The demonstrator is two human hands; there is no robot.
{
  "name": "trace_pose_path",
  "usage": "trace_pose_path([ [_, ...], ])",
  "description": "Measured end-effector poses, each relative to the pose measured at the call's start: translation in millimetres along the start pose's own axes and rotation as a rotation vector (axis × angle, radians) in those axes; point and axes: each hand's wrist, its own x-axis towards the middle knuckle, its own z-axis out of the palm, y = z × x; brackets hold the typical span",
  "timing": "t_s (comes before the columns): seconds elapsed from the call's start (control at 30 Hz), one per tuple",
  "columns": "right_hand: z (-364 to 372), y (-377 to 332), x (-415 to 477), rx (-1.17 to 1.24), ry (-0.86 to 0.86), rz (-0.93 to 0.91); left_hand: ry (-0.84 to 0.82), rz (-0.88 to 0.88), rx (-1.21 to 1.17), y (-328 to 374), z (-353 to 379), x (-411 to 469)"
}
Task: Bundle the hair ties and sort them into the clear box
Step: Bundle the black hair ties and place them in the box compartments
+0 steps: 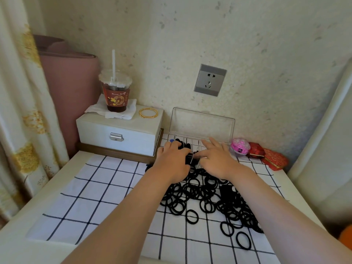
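**A:** Head view, item one?

**B:** Clear box (202, 130), centre of the frame against the wall, lid standing open. Divided compartments; some black bundles already sit in the left ones, by my judgement. The right compartments look bare, though the hands hide part of them.

**A:** The hands?

**B:** Left hand (172, 161) over the box's left front, fingers curled down onto dark ties at the compartments; I read its grip as narrow and closed on a bundle, though the fingertips are hidden. Right hand (217, 159) over the box's right front, fingers spread flat, grip wide, holding nothing I can see.

**A:** Stock remaining?

**B:** Loose hair ties (213, 197), a large black heap on the checked cloth (95, 187), centre to lower right of the frame, just in front of the box. Several singles lie apart at the lower right.

**A:** Progress?

**B:** Early. A few bundles filed; most of the heap is unbundled.

**A:** Other entries?

**B:** White case (118, 130) upper left on the counter, carrying a drink cup (115, 94) and a gold bangle (148, 112). Pink ball (240, 146) and red pouches (266, 155) right of the box.
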Motion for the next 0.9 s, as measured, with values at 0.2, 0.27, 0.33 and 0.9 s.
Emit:
trace_pose_path([
  [0.2, -8.8, -9.5, -24.0, 0.194, 0.334, -0.050, 0.118, 0.061, -0.134, -3.5, -7.0, -2.8],
  [0.27, -8.1, -16.1, -31.8, 0.227, 0.350, -0.096, 0.104, 0.077, -0.189, -5.0, -10.4, -5.5],
  [0.33, -7.0, -25.2, -37.6, 0.299, 0.273, -0.137, 0.084, 0.088, -0.193, -7.3, -14.2, -11.0],
  [0.9, 32.8, -35.7, -40.3, 0.044, -0.123, -0.202, -0.208, 0.066, -0.149, -40.3, -6.4, -62.9],
])
